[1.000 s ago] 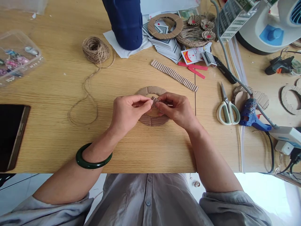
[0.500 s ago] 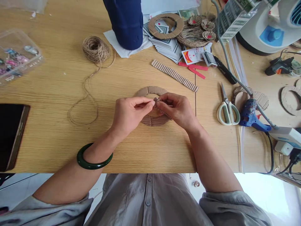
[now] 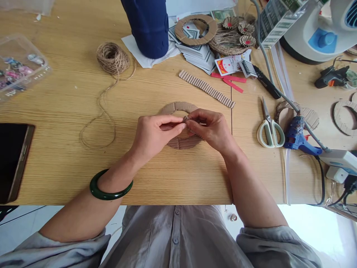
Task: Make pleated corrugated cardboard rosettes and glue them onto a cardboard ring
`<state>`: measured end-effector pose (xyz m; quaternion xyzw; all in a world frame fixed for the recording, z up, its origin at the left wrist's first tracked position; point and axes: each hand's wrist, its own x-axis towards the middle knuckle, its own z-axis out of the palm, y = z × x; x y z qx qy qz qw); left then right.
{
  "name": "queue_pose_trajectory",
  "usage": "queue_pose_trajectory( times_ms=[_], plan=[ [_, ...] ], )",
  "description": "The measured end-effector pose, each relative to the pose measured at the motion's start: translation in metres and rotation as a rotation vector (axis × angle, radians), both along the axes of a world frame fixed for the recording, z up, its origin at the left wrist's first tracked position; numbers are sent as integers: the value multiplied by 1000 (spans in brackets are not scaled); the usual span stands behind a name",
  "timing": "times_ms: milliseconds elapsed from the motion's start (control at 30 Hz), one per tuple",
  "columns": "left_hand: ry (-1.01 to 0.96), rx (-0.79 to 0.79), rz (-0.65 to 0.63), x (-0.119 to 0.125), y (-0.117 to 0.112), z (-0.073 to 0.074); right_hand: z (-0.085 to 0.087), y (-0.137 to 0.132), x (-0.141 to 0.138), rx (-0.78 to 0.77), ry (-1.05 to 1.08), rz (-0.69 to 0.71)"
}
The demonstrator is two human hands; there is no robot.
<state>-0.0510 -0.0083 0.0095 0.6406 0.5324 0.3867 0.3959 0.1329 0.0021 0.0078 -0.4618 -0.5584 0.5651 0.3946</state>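
1. Nearest, a green bangle sits on the left wrist above the tabletop edge.
2. The left hand and right hand meet at mid-table, fingertips touching.
3. Each grip is pinched together on one small pleated piece of corrugated card, which is held between the two thumbs and forefingers, just above the table.
4. Beneath the hands lies a cardboard ring, partly hidden by them.
5. To the right lie scissors and a blue glue gun; at the far left edge lies a phone.
6. Beyond the ring lies a corrugated strip, well apart from the hands.
7. Farther left sits a twine ball, its loose end looping toward the person.
8. Farthest, a stack of cards lies beside a dark blue sleeve.
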Motion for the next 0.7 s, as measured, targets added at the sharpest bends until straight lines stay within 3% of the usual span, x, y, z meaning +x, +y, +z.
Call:
queue_pose_trajectory(
  times_ms=[267, 400, 567, 700],
  plan=[
    [41, 31, 42, 2, -1, 4, 5, -1, -2, 66, -30, -35],
    [69, 96, -25, 1, 0, 3, 7, -2, -2, 140, -63, -19],
    [256, 329, -129, -3, 2, 4, 8, -4, 0, 220, -130, -51],
    [303, 357, -179, -5, 3, 8, 8, -1, 3, 176, -129, -34]
  ],
)
